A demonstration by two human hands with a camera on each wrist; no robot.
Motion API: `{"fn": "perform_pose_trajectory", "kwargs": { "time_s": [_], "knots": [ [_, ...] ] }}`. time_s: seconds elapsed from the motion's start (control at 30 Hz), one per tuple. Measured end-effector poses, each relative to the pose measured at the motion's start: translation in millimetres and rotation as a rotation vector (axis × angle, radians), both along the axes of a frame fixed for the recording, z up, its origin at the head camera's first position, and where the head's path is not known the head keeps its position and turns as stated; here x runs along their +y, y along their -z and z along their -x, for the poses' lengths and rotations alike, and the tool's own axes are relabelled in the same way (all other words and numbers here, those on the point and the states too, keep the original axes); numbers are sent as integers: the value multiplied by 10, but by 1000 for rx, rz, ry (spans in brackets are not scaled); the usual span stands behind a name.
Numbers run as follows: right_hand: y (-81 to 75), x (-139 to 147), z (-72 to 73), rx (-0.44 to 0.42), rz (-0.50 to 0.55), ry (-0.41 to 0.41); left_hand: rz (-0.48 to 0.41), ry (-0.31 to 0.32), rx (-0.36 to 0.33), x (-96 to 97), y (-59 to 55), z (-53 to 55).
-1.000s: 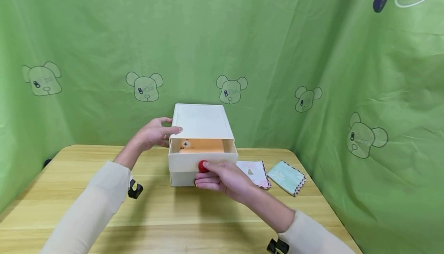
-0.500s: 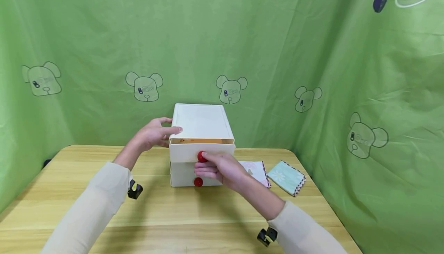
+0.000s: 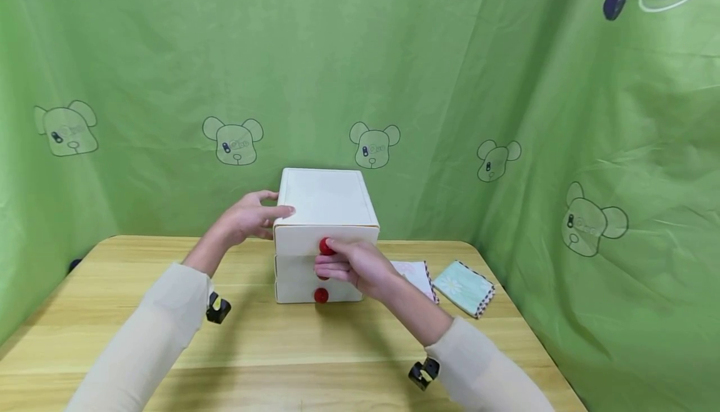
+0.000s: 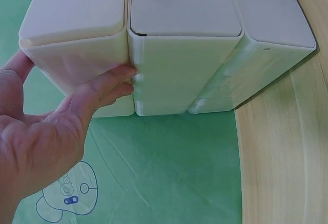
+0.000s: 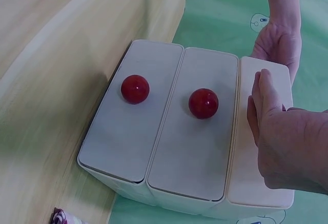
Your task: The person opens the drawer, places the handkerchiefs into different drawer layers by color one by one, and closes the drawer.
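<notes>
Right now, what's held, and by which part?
I can't tell if the right hand pinches the round red knob it touches. The left hand touches the white plastic drawer box at its left edge.

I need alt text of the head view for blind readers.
A person's right hand touches the top red knob of a white three-drawer cabinet; the left hand rests against its upper left edge. A pink-and-white cloth and a pale green cloth lie at right on the wooden table.

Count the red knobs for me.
3, all on the front of the drawer unit: top knob, partly covered by the right grip; middle knob; bottom knob. Any behind the unit would be hidden.
</notes>
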State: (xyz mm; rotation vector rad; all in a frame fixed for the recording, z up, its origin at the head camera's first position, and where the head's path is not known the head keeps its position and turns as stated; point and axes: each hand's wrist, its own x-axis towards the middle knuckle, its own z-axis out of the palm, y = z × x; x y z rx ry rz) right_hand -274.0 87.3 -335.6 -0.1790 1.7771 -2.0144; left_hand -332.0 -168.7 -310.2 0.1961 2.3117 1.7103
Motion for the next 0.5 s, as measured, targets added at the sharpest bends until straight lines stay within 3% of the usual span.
{"fn": "perform_pose_trajectory", "kwargs": {
  "time_s": [0.5],
  "knots": [
    [-6,-16,55,-15,42,20,6,-14,-5,10,0,1]
  ]
}}
